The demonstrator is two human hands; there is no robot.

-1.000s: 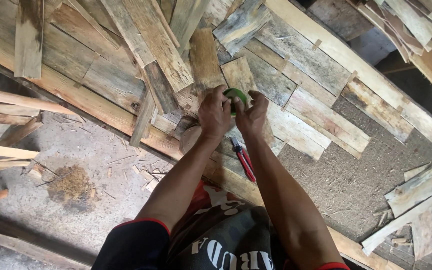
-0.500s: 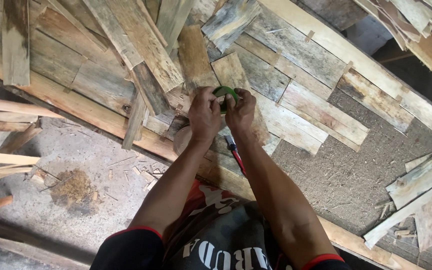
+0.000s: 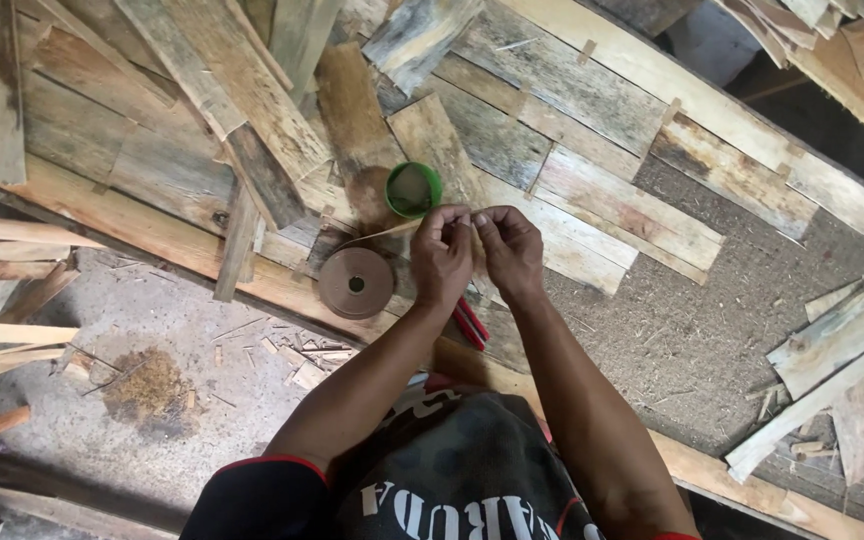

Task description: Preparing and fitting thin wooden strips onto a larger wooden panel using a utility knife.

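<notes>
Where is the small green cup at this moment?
In the head view, the green cup sits on the wooden planks just above the left hand, with the brown tape roll below and to its left.

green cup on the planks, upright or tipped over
Upright: the green cup shows its round open mouth straight up at the head camera, resting on the planks just beyond the left hand.

Green cup (image 3: 413,189), brown tape roll (image 3: 356,283)
</notes>
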